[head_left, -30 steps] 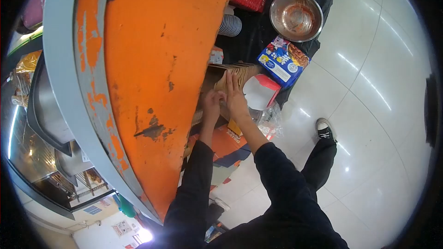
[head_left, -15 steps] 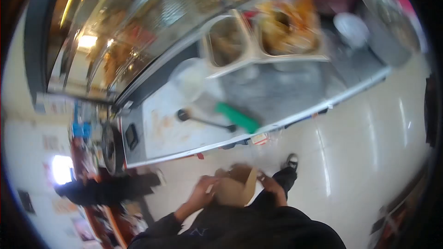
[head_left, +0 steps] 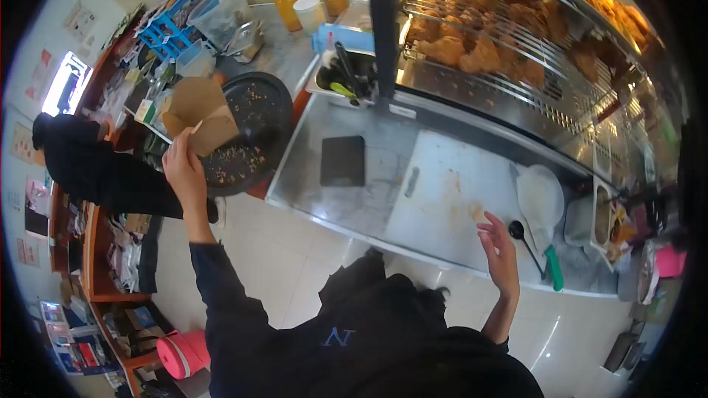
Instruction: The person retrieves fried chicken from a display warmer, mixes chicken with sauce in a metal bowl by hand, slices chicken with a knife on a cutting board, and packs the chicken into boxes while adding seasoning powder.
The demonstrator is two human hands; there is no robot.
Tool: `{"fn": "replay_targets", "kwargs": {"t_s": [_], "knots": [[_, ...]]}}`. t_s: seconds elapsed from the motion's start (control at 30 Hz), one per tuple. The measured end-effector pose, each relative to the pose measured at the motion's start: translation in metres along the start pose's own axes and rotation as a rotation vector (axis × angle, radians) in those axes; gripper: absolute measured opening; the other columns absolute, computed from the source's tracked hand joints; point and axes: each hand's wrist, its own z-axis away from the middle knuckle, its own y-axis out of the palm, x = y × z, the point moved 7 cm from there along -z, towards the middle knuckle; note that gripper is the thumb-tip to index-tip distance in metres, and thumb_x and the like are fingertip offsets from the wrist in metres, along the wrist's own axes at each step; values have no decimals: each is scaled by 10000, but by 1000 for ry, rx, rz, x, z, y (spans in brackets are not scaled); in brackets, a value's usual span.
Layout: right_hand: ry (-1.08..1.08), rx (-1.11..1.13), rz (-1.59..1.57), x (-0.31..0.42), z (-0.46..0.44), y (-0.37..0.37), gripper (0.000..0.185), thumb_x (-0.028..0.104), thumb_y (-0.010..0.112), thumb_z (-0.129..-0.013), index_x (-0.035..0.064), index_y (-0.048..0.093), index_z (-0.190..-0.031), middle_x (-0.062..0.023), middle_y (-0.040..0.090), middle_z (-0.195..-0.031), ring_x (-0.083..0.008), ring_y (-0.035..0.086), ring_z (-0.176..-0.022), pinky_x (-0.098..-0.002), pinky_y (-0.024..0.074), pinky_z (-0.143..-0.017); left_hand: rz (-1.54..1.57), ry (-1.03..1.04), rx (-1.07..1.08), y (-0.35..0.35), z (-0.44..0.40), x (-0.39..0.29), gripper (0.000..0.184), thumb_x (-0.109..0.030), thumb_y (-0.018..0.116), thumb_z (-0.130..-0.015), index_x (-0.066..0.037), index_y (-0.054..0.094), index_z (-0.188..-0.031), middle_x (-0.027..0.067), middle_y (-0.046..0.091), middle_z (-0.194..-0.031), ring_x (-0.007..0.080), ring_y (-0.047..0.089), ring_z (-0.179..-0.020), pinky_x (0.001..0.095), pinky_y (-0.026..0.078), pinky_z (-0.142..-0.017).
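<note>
An open brown cardboard food box (head_left: 203, 119) is in my left hand (head_left: 184, 169), raised over the far left side with its fingers closed on the near edge. Beneath and beside the box lies a large round black tray (head_left: 254, 151) with brown crumbs on it. My right hand (head_left: 500, 250) holds nothing, and its fingers are apart above the near edge of a stained white cutting board (head_left: 442, 184). Close to its right are a black ladle (head_left: 518, 232) and a wide-bladed knife with a green handle (head_left: 553, 269).
A lit glass case (head_left: 501, 103) with fried chicken (head_left: 464, 51) stands beyond the board. A black flat square (head_left: 343, 161) and a metal tub of utensils (head_left: 343, 77) are on the counter. At left, a person in black (head_left: 103, 162) stands by cluttered shelves. A pink container (head_left: 183, 354) is below.
The view has swung left. My left hand has carried the box from near my body out over the black tray. My right hand has let go of the box and moved toward the board.
</note>
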Motion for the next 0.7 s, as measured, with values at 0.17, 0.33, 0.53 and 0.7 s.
{"fn": "replay_targets", "kwargs": {"t_s": [0.17,0.33,0.53,0.7], "knots": [[0,92,28,29,-31,53,342,150,583,-883,35,544,-1203,-109,643,-997,-168,606,-893,-286,453,-824,35,-153,-44,83,-40,98,231,-43,479,-874,-72,584,-1078,133,621,-1018,315,583,-930,392,432,-807],[-85,205,33,65,-75,106,259,102,607,-851,31,599,-1100,-102,656,-967,-158,621,-887,-271,470,-784,34,-226,-116,113,-58,137,212,-83,476,-899,-72,595,-1074,134,629,-1010,323,590,-931,391,458,-784],[-561,-2,98,198,-177,199,184,45,608,-825,44,623,-1009,-81,655,-920,-168,626,-794,-264,487,-666,174,-161,-13,201,-88,198,198,-85,494,-880,-68,624,-1029,144,635,-1003,326,599,-928,394,472,-780],[-783,-293,630,277,-354,311,295,42,536,-784,67,562,-1076,-151,589,-1027,-336,534,-998,-415,443,-832,367,-15,119,282,-129,213,204,-63,484,-869,-52,627,-1014,156,637,-977,331,602,-916,401,475,-780]]}}
